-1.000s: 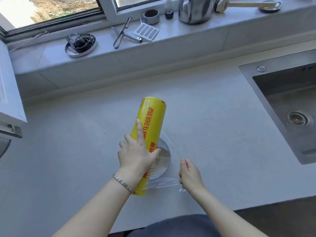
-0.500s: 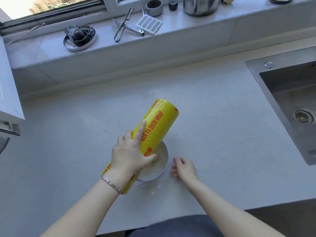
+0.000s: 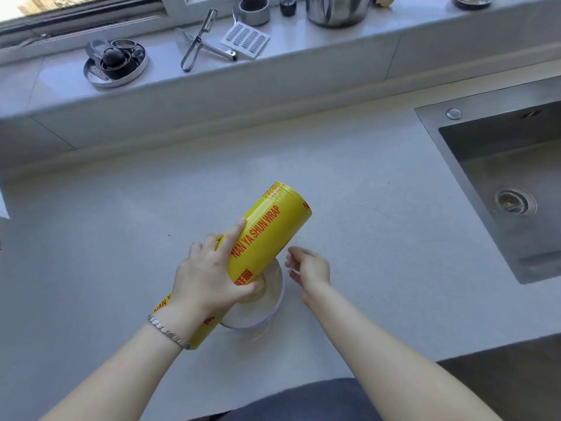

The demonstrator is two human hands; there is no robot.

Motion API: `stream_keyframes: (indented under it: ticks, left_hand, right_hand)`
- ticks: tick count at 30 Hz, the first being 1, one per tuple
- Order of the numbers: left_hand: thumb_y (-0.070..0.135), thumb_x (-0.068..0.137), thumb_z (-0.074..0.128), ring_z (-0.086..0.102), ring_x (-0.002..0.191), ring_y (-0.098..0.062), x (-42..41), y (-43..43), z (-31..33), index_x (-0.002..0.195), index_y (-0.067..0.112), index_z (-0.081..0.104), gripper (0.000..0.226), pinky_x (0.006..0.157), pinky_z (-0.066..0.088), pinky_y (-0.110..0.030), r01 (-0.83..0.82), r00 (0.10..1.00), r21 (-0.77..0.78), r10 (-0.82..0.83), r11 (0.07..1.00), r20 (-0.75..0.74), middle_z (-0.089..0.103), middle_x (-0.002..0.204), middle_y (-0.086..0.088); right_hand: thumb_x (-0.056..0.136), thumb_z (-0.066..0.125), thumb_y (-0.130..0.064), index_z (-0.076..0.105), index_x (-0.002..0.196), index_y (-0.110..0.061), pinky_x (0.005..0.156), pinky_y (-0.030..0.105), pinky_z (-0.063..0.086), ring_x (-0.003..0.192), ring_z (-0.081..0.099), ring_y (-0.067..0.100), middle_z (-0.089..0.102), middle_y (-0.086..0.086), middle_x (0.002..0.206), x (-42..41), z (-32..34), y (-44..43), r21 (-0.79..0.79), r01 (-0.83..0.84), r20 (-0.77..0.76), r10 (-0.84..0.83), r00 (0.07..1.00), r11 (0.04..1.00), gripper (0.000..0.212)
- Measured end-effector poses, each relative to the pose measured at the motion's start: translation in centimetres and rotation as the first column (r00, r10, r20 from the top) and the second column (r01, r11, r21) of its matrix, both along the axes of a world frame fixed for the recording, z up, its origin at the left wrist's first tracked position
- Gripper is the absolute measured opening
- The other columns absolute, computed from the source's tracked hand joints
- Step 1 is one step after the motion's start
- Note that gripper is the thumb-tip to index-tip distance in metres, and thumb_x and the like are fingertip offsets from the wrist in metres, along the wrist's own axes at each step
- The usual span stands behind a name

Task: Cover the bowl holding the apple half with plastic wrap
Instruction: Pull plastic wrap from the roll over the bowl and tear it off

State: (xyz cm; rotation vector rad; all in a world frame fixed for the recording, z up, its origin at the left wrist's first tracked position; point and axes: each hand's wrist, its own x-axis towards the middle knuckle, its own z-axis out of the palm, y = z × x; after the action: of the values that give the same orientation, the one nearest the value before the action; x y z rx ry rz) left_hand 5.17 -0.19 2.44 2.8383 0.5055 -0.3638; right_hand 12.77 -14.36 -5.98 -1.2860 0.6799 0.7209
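A yellow roll of plastic wrap [image 3: 267, 235] with red lettering is held tilted above the counter, its far end pointing up and right. My left hand [image 3: 206, 275] grips the roll's middle from the left. Under the roll sits a clear bowl [image 3: 273, 299]; a pale piece of apple half [image 3: 258, 291] shows beside my left thumb, the rest hidden by roll and hand. My right hand [image 3: 309, 265] hovers just right of the bowl's rim, fingers apart and curled toward the roll. I cannot tell whether it touches film.
A steel sink [image 3: 510, 183] is set into the counter at the right. The windowsill behind holds a round metal tin [image 3: 115, 63], a peeler [image 3: 197, 41], a white grater card [image 3: 244, 39], a small cup [image 3: 254, 10] and a steel pot [image 3: 337, 10].
The stretched film seen a second ago is gone from view. The roll has tilted further right over the bowl. My right hand moved from the bowl's near side up to its right side.
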Motion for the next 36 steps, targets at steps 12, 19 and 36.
stream_keyframes:
  ticks: [12, 19, 36]
  left_hand:
    - [0.078, 0.053, 0.014, 0.044, 0.116, -0.033, -1.7, -2.4, -0.4, 0.144, 0.040, -0.007, 0.100, 0.091, 0.044, -0.042, -0.159, 0.987, 0.081, 0.158, 0.984, 0.018, 0.039, 0.138, -0.012]
    - [0.068, 0.076, 0.042, 0.044, 0.115, -0.032, -1.8, -2.2, 0.0, 0.143, 0.041, -0.008, 0.088, 0.091, 0.043, -0.042, -0.163, 0.985, 0.065, 0.166, 0.984, -0.039, 0.040, 0.136, -0.011]
    - [0.062, 0.064, 0.068, 0.047, 0.118, -0.034, -3.8, 0.2, 1.0, 0.142, 0.035, 0.007, 0.103, 0.096, 0.043, -0.045, -0.537, 0.842, -0.279, 0.527, 0.796, -0.118, 0.044, 0.130, -0.014]
  right_hand:
    - [0.076, 0.069, -0.012, 0.062, 0.079, -0.010, 0.067, 0.031, 0.053, 0.066, 0.060, 0.020, 0.067, 0.008, 0.077, -1.1, -0.7, 1.1, -0.212, -0.191, 0.115, 0.218, 0.969, 0.958, 0.008]
    - [0.091, 0.050, -0.017, 0.063, 0.113, -0.006, 0.085, 0.030, 0.050, 0.098, 0.061, 0.021, 0.066, 0.011, 0.110, -1.8, 0.3, -0.4, 0.008, -0.464, 0.151, 0.458, 0.876, 0.886, 0.028]
    - [0.093, 0.043, -0.016, 0.067, 0.102, -0.009, 0.081, 0.033, 0.045, 0.091, 0.059, 0.019, 0.070, 0.010, 0.098, -4.6, 1.5, -0.6, -0.448, -0.435, 0.365, 0.603, 0.709, 0.781, 0.027]
